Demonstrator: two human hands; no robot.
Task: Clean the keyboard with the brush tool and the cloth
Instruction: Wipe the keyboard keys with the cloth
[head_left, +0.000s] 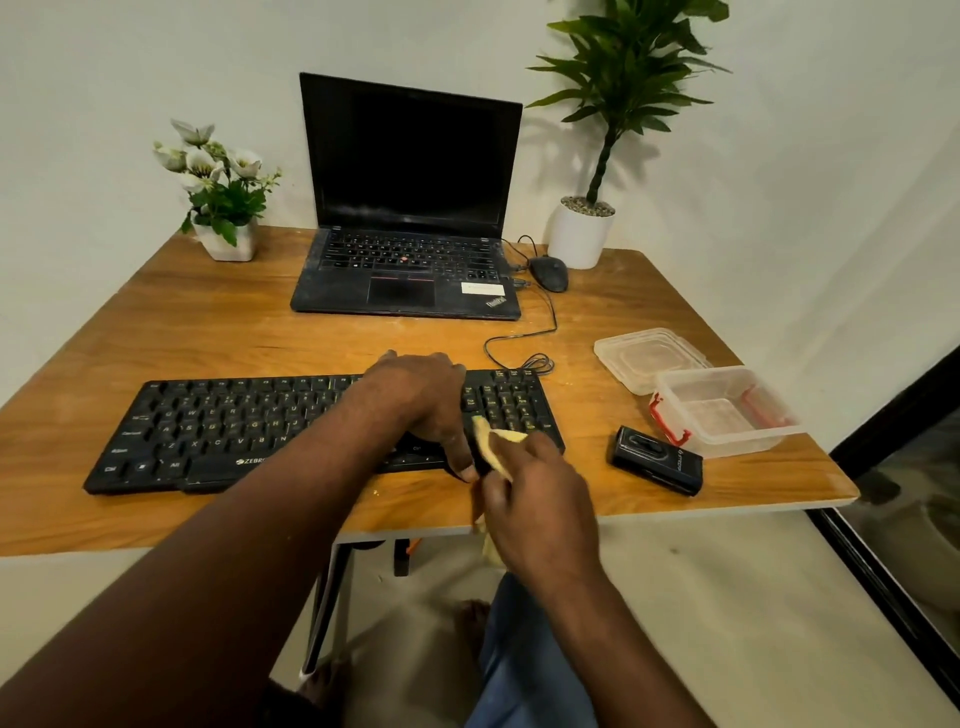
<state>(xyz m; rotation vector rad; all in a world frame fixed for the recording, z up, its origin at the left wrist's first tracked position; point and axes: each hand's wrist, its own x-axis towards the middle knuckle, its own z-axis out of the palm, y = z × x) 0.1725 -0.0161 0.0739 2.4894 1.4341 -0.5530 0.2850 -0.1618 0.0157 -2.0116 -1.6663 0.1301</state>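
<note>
Pressing palm-down on black plastic keyboard (234, 431), set lengthwise on glossy wood-grain table (234, 332): left hand (421, 400), spread wide over right-centre keys, fingertips at far edge. Pinching soft, crumpled yellow cloth (498, 437) against keys beside number pad: right hand (535, 499), fingers curled round it; lower cloth end hanging past table edge, mostly hidden. Boxy black brush tool (657, 460) lying right of keyboard, apart, just beside clear rectangular container (753, 441) with red clasps; matching lid (644, 358) behind. Key legends under forearm hidden.
</note>
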